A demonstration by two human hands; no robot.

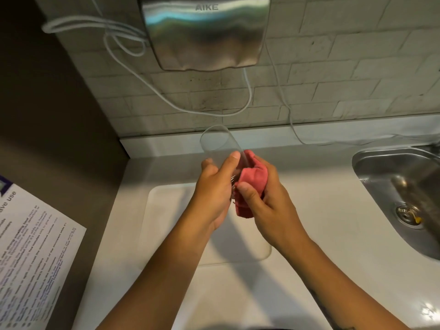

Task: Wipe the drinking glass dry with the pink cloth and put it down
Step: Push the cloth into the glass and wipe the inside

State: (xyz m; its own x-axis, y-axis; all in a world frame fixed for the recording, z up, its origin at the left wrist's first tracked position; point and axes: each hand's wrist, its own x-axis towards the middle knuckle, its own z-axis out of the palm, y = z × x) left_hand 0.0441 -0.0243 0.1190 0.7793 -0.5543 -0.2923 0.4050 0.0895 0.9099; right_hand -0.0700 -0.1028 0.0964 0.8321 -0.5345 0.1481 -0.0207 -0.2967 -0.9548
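A clear drinking glass (217, 144) is held above the counter, tilted with its open mouth pointing away and to the left. My left hand (214, 186) grips the glass around its lower part from the left. My right hand (264, 201) holds the bunched pink cloth (252, 179) and presses it against the right side and base of the glass. The base of the glass is hidden between hands and cloth.
A white tray (166, 210) lies on the white counter under my hands. A steel sink (390, 167) is at the right. A metal hand dryer (204, 32) with looping white cables hangs on the tiled wall. A printed sheet (31, 258) is stuck on the dark surface at left.
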